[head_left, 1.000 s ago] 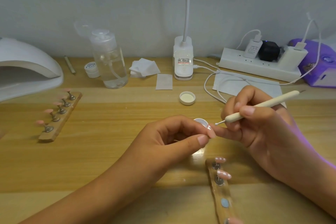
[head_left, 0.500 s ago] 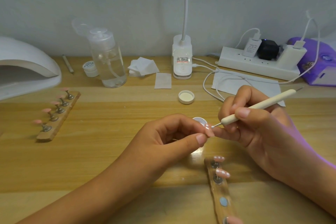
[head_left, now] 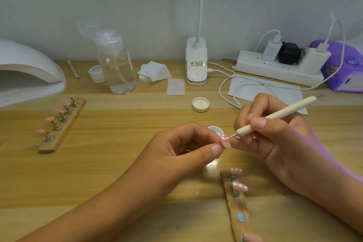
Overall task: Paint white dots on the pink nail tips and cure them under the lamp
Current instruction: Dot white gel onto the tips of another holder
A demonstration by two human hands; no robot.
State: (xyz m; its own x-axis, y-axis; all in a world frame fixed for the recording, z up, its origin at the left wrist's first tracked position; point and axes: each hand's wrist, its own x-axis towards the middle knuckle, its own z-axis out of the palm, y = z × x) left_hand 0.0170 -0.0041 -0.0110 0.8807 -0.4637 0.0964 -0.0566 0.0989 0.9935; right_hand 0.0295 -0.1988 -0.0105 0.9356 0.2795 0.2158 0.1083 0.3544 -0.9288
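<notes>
Contact! The pink nail tip [head_left: 226,141] is pinched in the left hand [head_left: 182,151], thumb and forefinger, held up above the desk [head_left: 117,153] just in front of the little pot of white [head_left: 215,129]. A second ago the ball end of the dotting tool [head_left: 275,115] hung just off the tip; half a second ago it was closing in; now it has dropped down and left and sits right on the pink surface. One white dot seems to show near the tip's far edge, so this looks like the next dot in a row.

The right hand [head_left: 279,139] has a pen-style grip closed round the tool's cream handle, little finger braced against the left hand.

Just below, on the near wooden strip [head_left: 238,204], two tips carry dots, the upper dotted tip [head_left: 236,171] and the lower dotted tip [head_left: 240,186], then a bare stud [head_left: 241,217], probably this tip's seat. At far left, the far strip [head_left: 64,124] holds five plain pink tips beside the curing lamp [head_left: 29,68]. By my reckoning, plenty of dotting remains and curing hasn't begun.
</notes>
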